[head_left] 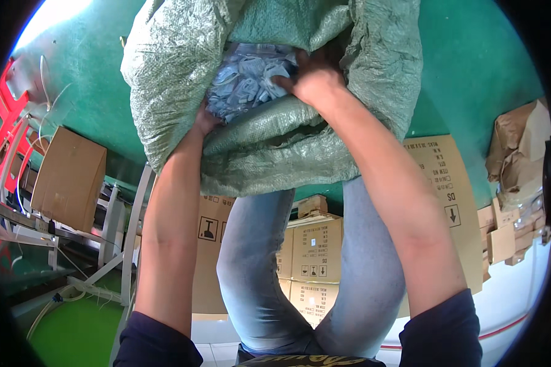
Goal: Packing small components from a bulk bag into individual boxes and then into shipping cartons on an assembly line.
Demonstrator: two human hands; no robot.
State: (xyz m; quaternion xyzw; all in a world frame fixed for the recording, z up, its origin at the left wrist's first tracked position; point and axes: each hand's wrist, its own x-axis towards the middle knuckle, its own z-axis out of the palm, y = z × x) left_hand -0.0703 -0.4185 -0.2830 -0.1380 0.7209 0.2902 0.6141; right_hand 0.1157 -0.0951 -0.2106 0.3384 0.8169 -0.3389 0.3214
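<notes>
One pale green woven sack [171, 67] gapes before the person's jeans-clad legs [373, 263]. Printed brown cardboard [459, 226] lies beyond the right leg; a smaller cardboard box [70, 177] sits tilted at far left. Inside the sack mouth, the right hand [317, 81] reaches over the heap's right side, thumb and forefinger apart. The left hand [208, 120] is at the near-left rim; its fingers are partly hidden, so I cannot tell its grip. Small pale bluish pieces [248, 79] lie heaped inside the sack, between the hands.
</notes>
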